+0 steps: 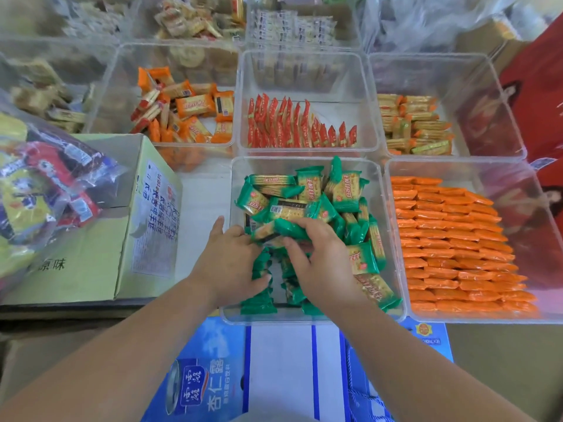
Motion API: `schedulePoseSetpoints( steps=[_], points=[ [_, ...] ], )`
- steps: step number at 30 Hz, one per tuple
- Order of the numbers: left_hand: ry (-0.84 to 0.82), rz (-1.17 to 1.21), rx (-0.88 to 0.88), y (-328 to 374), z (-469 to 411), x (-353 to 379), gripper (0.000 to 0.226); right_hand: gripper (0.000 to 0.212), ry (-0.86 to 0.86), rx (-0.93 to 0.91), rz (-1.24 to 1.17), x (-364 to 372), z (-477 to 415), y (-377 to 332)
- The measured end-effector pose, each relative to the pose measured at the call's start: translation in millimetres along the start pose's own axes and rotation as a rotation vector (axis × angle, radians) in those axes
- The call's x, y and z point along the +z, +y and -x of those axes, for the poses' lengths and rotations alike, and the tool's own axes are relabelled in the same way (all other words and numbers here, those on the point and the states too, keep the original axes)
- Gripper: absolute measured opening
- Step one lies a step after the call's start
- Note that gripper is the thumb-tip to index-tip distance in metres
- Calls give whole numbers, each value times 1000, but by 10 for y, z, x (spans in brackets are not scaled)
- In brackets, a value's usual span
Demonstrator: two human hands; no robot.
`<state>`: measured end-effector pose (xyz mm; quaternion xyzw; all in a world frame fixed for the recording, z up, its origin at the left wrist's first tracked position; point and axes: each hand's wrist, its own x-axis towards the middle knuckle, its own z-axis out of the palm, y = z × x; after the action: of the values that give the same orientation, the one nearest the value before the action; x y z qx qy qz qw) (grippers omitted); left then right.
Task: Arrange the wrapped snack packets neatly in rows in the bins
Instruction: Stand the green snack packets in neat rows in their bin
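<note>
Grip on green packets (344, 193): left hand (234, 260), right hand (316, 254), both curled.

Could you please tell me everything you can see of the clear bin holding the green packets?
The clear plastic bin, with rounded corners, sits in the front row, beside the bin of orange packets. Inside, green packets lie jumbled; some stand in rows at its near side. The left hand and right hand reach in among them.

Bright even light, blurred warped edges
</note>
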<state>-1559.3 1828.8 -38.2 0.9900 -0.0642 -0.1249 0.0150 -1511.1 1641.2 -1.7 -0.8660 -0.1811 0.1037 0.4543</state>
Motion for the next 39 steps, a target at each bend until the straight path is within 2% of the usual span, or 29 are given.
schedulePoseSetpoints(
  steps=[3, 10, 22, 24, 27, 28, 31, 34, 37, 39],
  points=[
    [62, 50, -14, -1, 13, 38, 67, 33, -5, 38, 29, 132, -250, -84],
    [140, 185, -34, -32, 34, 106, 53, 35, -87, 52, 262, 281, -553, -55],
    [258, 252, -52, -15, 77, 105, 35, 34, -119, -29, 245, 397, -605, -87],
    [314, 280, -40, -16, 96, 105, 27, 30, -184, -33, 310, 419, -613, -58],
    [401, 338, -42, 3, 116, 93, 12, 25, -382, -66, 542, 477, -621, -9],
    [422, 355, -55, 7, 119, 86, 16, 23, -415, -88, 615, 501, -622, 0],
    [440, 362, -87, 10, 136, 68, 45, 18, -423, -130, 757, 567, -638, 0],
    [367, 298, -116, -1, 154, 61, 50, 20, -481, -118, 806, 581, -672, -50],
    [304, 258, -149, -19, 150, 82, 49, 28, -536, -53, 689, 460, -744, -169],
    [279, 251, -151, -30, 134, 101, 49, 26, -384, -60, 569, 359, -843, -251]
  ],
)
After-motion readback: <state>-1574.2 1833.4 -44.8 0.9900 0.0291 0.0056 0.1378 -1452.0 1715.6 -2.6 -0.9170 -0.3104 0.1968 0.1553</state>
